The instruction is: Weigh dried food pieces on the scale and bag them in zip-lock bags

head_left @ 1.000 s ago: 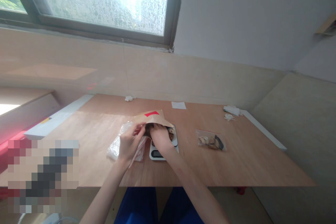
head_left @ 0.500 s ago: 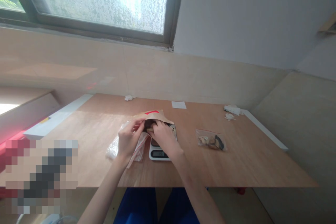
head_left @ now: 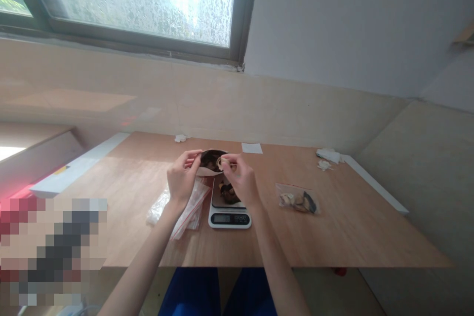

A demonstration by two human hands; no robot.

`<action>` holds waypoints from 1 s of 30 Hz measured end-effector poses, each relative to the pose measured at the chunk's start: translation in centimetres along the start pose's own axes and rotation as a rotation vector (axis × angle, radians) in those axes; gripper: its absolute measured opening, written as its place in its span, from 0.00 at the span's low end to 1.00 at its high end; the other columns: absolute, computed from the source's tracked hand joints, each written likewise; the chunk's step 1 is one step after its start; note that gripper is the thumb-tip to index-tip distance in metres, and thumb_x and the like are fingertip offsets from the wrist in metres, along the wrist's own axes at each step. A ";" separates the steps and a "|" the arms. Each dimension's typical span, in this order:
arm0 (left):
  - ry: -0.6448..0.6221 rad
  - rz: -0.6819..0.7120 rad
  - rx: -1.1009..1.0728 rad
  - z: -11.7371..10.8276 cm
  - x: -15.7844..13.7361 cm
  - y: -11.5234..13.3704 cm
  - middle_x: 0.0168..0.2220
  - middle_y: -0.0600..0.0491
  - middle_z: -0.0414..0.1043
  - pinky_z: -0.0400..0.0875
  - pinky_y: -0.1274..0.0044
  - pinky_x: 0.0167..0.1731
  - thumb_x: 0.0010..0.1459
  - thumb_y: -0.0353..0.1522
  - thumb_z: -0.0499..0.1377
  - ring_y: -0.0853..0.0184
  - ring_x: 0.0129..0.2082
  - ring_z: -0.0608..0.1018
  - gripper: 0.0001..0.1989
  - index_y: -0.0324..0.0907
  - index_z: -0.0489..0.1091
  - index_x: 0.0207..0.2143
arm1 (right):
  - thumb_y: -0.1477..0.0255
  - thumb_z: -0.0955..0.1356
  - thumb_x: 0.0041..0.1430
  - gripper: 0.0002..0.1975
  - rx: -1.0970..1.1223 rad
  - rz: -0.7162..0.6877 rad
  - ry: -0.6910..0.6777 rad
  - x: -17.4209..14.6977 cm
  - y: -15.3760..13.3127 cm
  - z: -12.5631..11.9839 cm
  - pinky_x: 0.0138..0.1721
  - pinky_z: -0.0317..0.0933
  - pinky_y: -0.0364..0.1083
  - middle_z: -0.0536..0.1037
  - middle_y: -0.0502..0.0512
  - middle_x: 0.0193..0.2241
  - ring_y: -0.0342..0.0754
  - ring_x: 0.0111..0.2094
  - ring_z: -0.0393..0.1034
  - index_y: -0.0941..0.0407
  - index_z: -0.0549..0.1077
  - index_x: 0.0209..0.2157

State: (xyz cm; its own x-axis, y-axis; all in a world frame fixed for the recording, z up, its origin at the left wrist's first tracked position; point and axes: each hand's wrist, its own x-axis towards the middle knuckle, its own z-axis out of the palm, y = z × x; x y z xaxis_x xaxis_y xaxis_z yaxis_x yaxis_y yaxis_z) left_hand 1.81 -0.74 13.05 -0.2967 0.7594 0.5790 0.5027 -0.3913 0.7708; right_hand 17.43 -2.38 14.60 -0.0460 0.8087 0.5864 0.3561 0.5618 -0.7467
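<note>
Pinching a pale, curled piece (head_left: 219, 164), the right hand (head_left: 240, 174) is at an open, brown paper bag (head_left: 207, 172). The left hand (head_left: 181, 175) pinches its edge. Below the right hand, dark brown lumps (head_left: 227, 192) sit on a flat white scale (head_left: 229, 219).

The paper bag (head_left: 206, 172) is coloured pale tan outside and dark within, and the held piece (head_left: 220, 164) is tinted cream. The scale (head_left: 229, 225) is rimmed in white, its panel (head_left: 242, 218) in black. The dried pieces (head_left: 226, 193) on it are marked with dark brown and tan. The plastic bags (head_left: 190, 211) are crossed by thin red lines, the clear bag (head_left: 296, 189) is edged in red, the table (head_left: 333, 237) is grained in light brown, and the trousers (head_left: 190, 292) are dyed blue
</note>
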 end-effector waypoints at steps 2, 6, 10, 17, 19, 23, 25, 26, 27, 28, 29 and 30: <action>0.108 0.008 0.009 0.7 1.4 -0.8 0.37 0.51 0.75 0.71 0.76 0.39 0.58 0.41 0.51 0.68 0.36 0.77 0.14 0.42 0.69 0.38 | 0.63 0.62 0.59 0.14 0.173 0.094 0.210 0.3 0.6 -0.5 0.42 0.62 0.44 0.76 0.55 0.37 0.45 0.40 0.70 0.57 0.69 0.40; 0.258 -0.017 0.051 2.6 4.9 -3.2 0.45 0.43 0.68 0.68 0.74 0.45 0.62 0.42 0.43 0.67 0.42 0.74 0.18 0.40 0.61 0.43 | 0.58 0.63 0.55 0.18 0.467 0.317 0.524 -0.4 2.7 -1.7 0.40 0.64 0.46 0.76 0.55 0.34 0.46 0.36 0.71 0.59 0.68 0.37; 0.268 -0.117 -0.028 4.1 6.8 -4.7 0.54 0.37 0.54 0.62 0.71 0.51 0.62 0.42 0.41 0.65 0.53 0.65 0.19 0.39 0.51 0.48 | 0.56 0.65 0.49 0.17 0.726 0.612 0.631 -3.3 4.8 -2.7 0.30 0.66 0.44 0.74 0.50 0.25 0.44 0.27 0.71 0.57 0.67 0.31; 0.253 -0.073 -0.078 3.8 0.6 -4.2 0.49 0.43 0.57 0.64 0.69 0.47 0.61 0.38 0.47 0.65 0.45 0.68 0.14 0.41 0.55 0.46 | 0.59 0.68 0.47 0.14 0.865 0.903 0.715 -8.7 6.4 -3.4 0.15 0.53 0.36 0.71 0.44 0.18 0.37 0.16 0.61 0.56 0.66 0.27; 0.021 0.012 -0.029 3.7 -2.0 -4.3 0.44 0.47 0.62 0.67 0.70 0.43 0.59 0.37 0.49 0.65 0.42 0.70 0.12 0.42 0.60 0.43 | 0.58 0.67 0.48 0.15 0.878 0.925 0.682 -9.5 6.6 -3.3 0.14 0.50 0.36 0.69 0.44 0.18 0.36 0.15 0.59 0.56 0.66 0.26; -0.494 0.130 0.064 4.5 -5.0 -5.4 0.42 0.48 0.66 0.67 0.68 0.45 0.58 0.35 0.51 0.62 0.44 0.71 0.12 0.42 0.66 0.42 | 0.55 0.66 0.49 0.17 0.901 0.938 0.633 -9.9 6.4 -3.0 0.12 0.46 0.36 0.68 0.44 0.18 0.35 0.14 0.54 0.56 0.65 0.25; -0.577 0.156 0.112 5.1 -5.4 -5.8 0.44 0.47 0.66 0.65 0.67 0.47 0.57 0.35 0.51 0.61 0.46 0.71 0.13 0.42 0.66 0.43 | 0.54 0.66 0.49 0.18 0.916 0.935 0.619 -9.8 6.0 -2.9 0.12 0.44 0.36 0.68 0.44 0.19 0.34 0.14 0.53 0.56 0.65 0.25; -0.586 0.165 0.132 5.3 -5.4 -5.8 0.44 0.46 0.66 0.65 0.66 0.47 0.58 0.35 0.50 0.61 0.46 0.70 0.13 0.42 0.66 0.44 | 0.54 0.66 0.49 0.18 0.920 0.934 0.609 -9.7 5.8 -2.9 0.12 0.44 0.36 0.67 0.44 0.18 0.34 0.13 0.52 0.56 0.65 0.25; -0.585 0.175 0.150 5.4 -5.4 -5.8 0.44 0.46 0.66 0.64 0.65 0.48 0.58 0.35 0.50 0.60 0.47 0.70 0.13 0.41 0.66 0.44 | 0.55 0.66 0.49 0.18 0.920 0.933 0.594 -9.7 5.6 -2.8 0.13 0.44 0.36 0.67 0.44 0.18 0.34 0.14 0.52 0.56 0.64 0.25; -0.581 0.187 0.163 5.4 -5.3 -5.6 0.44 0.45 0.66 0.64 0.65 0.48 0.59 0.35 0.49 0.60 0.47 0.70 0.14 0.41 0.66 0.44 | 0.55 0.66 0.48 0.17 0.915 0.930 0.576 -9.7 5.4 -2.8 0.13 0.44 0.36 0.68 0.45 0.18 0.35 0.14 0.52 0.56 0.64 0.25; -0.577 0.203 0.176 5.3 -5.4 -5.4 0.45 0.45 0.66 0.63 0.65 0.48 0.59 0.35 0.49 0.60 0.47 0.69 0.14 0.41 0.66 0.44 | 0.56 0.66 0.48 0.17 0.906 0.925 0.561 -9.7 5.2 -2.8 0.13 0.45 0.36 0.68 0.45 0.19 0.35 0.14 0.52 0.56 0.64 0.25; -0.577 0.224 0.188 5.2 -5.5 -5.1 0.46 0.45 0.66 0.63 0.64 0.48 0.59 0.35 0.49 0.59 0.48 0.69 0.14 0.41 0.66 0.45 | 0.57 0.67 0.48 0.16 0.894 0.922 0.549 -9.8 5.2 -2.8 0.13 0.45 0.36 0.68 0.45 0.19 0.35 0.14 0.52 0.56 0.64 0.26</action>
State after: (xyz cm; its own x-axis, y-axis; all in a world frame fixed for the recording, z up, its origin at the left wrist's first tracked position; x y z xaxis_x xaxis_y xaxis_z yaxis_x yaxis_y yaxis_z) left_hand 5.08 -0.24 4.58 0.2902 0.8477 0.4441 0.6511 -0.5150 0.5575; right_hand 22.29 -7.85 5.90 0.3175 0.8895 -0.3287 -0.6611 -0.0409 -0.7492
